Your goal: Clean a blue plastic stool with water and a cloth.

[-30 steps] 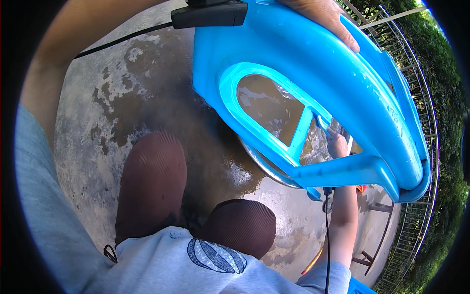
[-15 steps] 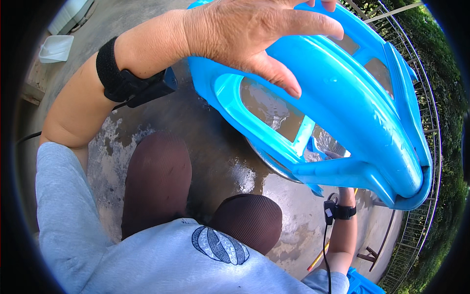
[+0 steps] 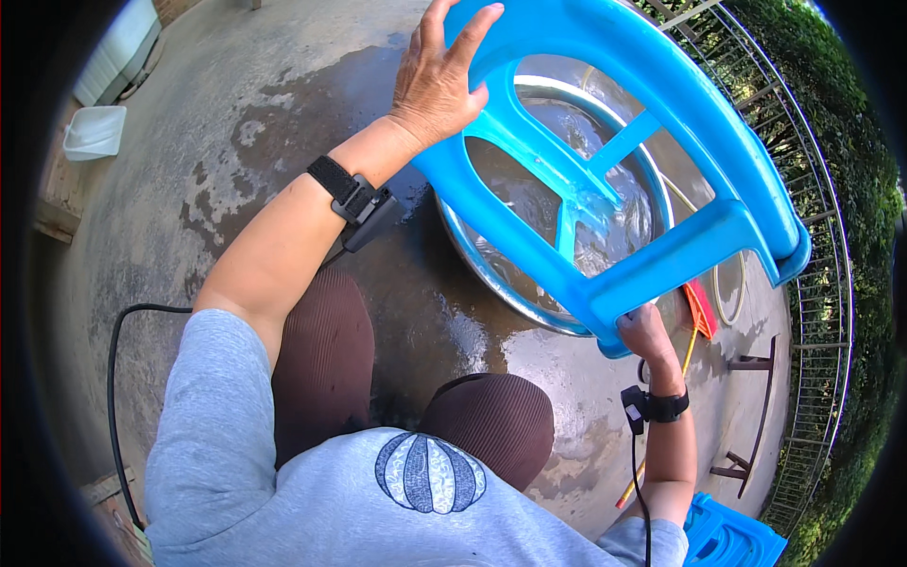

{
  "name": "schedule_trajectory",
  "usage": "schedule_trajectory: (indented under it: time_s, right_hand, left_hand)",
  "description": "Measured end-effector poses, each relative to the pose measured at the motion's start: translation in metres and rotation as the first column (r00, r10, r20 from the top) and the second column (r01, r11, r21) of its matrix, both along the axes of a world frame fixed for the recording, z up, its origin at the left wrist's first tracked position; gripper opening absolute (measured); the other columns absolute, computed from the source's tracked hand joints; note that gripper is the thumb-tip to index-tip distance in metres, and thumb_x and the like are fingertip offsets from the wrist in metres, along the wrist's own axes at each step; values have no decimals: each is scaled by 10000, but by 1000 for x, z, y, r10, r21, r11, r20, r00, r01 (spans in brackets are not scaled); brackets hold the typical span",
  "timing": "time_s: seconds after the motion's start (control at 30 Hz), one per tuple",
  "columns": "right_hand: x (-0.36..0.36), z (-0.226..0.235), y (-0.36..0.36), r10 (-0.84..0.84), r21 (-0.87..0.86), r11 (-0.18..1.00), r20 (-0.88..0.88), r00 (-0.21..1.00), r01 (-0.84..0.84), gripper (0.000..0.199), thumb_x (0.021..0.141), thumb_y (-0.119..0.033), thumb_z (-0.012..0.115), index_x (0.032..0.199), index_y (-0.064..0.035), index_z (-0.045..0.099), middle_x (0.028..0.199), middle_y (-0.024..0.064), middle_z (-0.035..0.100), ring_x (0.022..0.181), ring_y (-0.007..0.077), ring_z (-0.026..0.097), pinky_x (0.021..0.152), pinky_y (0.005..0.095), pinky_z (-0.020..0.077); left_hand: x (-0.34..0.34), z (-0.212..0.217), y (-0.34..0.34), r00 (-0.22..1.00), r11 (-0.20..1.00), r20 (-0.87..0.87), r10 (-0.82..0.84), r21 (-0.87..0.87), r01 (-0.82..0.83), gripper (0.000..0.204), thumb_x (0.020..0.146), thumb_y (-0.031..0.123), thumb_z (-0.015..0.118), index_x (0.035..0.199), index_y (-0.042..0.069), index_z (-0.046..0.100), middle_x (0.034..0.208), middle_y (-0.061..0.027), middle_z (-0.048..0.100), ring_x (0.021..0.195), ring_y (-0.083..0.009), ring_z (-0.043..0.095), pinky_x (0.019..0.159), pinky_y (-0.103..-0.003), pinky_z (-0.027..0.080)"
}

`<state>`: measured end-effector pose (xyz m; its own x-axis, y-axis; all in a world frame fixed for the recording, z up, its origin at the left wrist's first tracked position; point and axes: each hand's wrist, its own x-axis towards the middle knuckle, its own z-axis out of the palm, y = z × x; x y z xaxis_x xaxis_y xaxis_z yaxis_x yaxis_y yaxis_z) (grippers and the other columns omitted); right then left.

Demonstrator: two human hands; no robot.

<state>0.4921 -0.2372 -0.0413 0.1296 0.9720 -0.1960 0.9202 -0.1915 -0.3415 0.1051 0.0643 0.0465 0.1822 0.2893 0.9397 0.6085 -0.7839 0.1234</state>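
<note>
A blue plastic chair (image 3: 652, 274) is tilted on its side over a round metal basin (image 3: 460, 248) of water, and its wet frame has large openings. My left hand (image 3: 436, 90) is at the chair's upper left edge, fingers spread and thumb against the plastic. No closed grip shows there. At the lower corner near me, my right hand (image 3: 644, 333) is closed around the chair's frame; part of its fingers is hidden behind the plastic. Water shows through the openings, inside the basin.
Right of the basin lies a red broom head (image 3: 700, 310) with a yellow handle, near a pale hose (image 3: 732, 302). Another blue plastic piece (image 3: 727, 534) is at lower right. A metal railing (image 3: 820, 283) borders greenery. A white tub (image 3: 94, 132) stands far left on wet concrete.
The chair has tipped and swung so that more of the basin shows. My left hand has moved left and down to the chair's edge. My right hand now shows at the lower corner.
</note>
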Motion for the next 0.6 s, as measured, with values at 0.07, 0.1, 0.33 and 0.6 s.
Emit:
schedule_trajectory:
  time_s: [0.07, 0.1, 0.33, 0.6]
  right_hand:
    - [-6, 7, 0, -22, -38, 999, -8, 1000, 21, 214, 851, -100, 603, 951, 60, 705, 870, 312, 687, 823, 455, 705, 743, 495, 554]
    - [-7, 12, 0, -26, -78, 997, -48, 999, 22, 204, 880, -95, 636, 996, 54, 713, 858, 243, 726, 797, 396, 719, 735, 457, 565]
    - [34, 12, 5, 49, -58, 995, -398, 916, -78, 313, 966, -120, 712, 1254, -4, 672, 1042, 30, 700, 901, 151, 641, 797, 335, 550]
    - [29, -9, 105, 24, -27, 999, -318, 948, -34, 424, 1022, -153, 646, 1434, -72, 587, 965, 99, 695, 865, 196, 661, 775, 365, 541]
  left_hand:
    - [4, 9, 10, 997, 997, -30, 73, 11, -72, 976, 672, 46, 766, 1573, 159, 409, 1581, -295, 285, 1437, -518, 365, 1191, -538, 358]
    - [8, 12, 11, 998, 997, -22, 57, 49, -56, 920, 679, -6, 681, 1557, 137, 444, 1547, -296, 325, 1387, -511, 409, 1174, -535, 373]
    - [4, -15, -28, 998, 993, -40, -50, -111, 45, 944, 648, -121, 598, 1516, 236, 497, 1611, -164, 317, 1485, -424, 347, 1186, -481, 379]
    - [28, -15, -59, 999, 991, 8, -46, -128, 46, 894, 653, -94, 646, 1486, 211, 536, 1556, -149, 387, 1420, -413, 408, 1102, -532, 387]
